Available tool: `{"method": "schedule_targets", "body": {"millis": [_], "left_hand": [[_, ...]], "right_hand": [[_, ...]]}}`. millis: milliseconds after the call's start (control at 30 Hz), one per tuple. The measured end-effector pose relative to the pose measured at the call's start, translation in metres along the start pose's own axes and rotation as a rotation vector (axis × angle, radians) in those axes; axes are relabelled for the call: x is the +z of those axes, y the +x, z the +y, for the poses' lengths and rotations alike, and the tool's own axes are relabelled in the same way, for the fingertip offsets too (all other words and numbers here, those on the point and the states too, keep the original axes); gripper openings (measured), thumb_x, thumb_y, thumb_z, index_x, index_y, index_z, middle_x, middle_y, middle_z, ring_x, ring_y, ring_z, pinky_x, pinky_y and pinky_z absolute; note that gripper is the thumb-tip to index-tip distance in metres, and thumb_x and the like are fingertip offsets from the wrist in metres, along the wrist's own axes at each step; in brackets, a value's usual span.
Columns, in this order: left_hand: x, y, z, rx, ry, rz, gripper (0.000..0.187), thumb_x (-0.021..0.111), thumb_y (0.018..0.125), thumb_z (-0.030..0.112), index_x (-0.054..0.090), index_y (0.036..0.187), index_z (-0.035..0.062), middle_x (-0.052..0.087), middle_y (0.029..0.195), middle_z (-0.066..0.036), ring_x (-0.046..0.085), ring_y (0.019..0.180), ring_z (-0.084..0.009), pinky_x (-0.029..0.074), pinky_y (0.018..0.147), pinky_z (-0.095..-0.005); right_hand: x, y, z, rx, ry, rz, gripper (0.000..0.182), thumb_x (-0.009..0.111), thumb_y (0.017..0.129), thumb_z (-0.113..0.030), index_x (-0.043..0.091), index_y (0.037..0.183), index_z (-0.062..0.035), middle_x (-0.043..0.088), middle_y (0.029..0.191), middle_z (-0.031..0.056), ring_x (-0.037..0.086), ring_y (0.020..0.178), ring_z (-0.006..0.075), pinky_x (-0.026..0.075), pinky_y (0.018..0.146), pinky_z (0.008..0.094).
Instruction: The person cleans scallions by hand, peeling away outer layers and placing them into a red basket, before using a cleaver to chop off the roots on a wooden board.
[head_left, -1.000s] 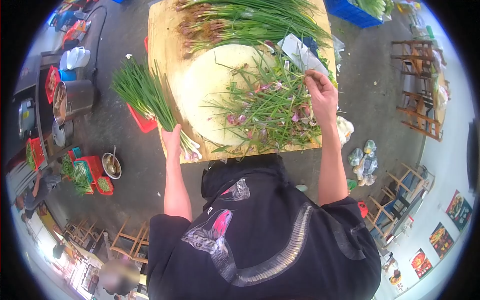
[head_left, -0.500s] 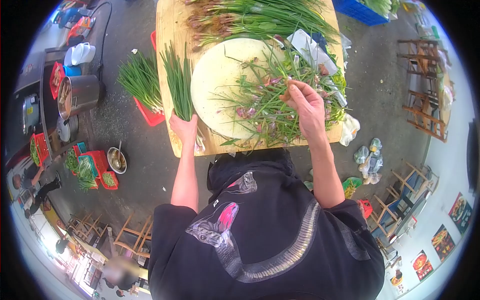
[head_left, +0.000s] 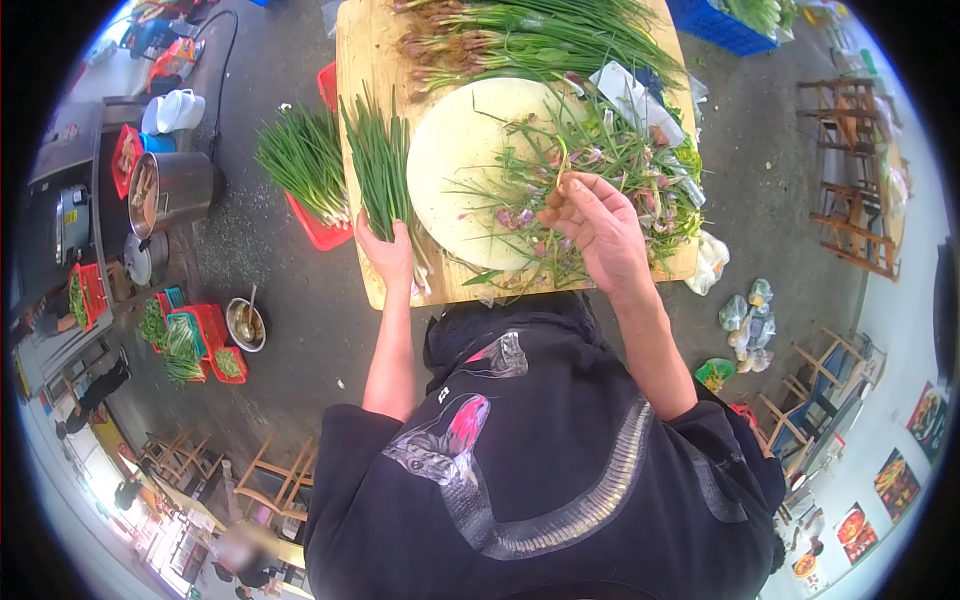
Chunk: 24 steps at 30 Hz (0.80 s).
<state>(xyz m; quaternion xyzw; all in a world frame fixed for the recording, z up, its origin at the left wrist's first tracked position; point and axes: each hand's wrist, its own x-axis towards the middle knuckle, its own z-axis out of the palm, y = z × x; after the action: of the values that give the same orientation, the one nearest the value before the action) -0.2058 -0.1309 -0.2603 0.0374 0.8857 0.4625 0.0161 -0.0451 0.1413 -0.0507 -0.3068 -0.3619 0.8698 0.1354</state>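
My left hand is closed round the lower end of a bunch of green onions on the left side of the wooden table. Their white ends show below the hand. Over the trimmings, my right hand pinches a thin yellowish leaf strand between thumb and fingers. Beneath it, a heap of onion trimmings, with green leaves and purplish skins, covers the right part of a round white cutting board. Untrimmed green onions with brown roots lie along the far side.
The wooden table stands before me. Left of it, a red crate bears more green onions. A cleaver-like white flat piece rests on the heap. A blue crate stands far right; plastic bags lie on the floor.
The view has shifted, so the table sits further right. My right hand has come nearer and left relative to the heap, its fingers still pinched. My left hand stays on the bunch.
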Motion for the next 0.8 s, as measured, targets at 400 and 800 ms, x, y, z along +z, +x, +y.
{"method": "schedule_targets", "body": {"millis": [400,800], "left_hand": [[-0.037,-0.017,0.202,-0.148,-0.832,-0.739,0.031,0.069,0.103,0.010,0.068,0.132,-0.0014,0.075,0.121,-0.009,0.070,0.109,-0.0146,0.055,0.099,-0.0282],[-0.055,-0.057,0.232,-0.073,-1.016,-0.744,0.020,0.075,0.095,-0.002,0.071,0.115,-0.0028,0.078,0.104,-0.009,0.073,0.095,-0.0121,0.060,0.086,-0.0256]], "right_hand": [[0.039,-0.038,0.012,-0.099,-0.066,0.000,0.018,0.064,0.107,-0.015,0.069,0.116,0.0003,0.073,0.102,0.0066,0.073,0.092,0.0172,0.062,0.086,0.0325],[0.057,-0.074,0.043,-0.500,-0.595,0.164,0.017,0.073,0.100,-0.007,0.069,0.113,0.0022,0.074,0.099,0.0032,0.067,0.088,0.0065,0.056,0.079,0.0241]]}}
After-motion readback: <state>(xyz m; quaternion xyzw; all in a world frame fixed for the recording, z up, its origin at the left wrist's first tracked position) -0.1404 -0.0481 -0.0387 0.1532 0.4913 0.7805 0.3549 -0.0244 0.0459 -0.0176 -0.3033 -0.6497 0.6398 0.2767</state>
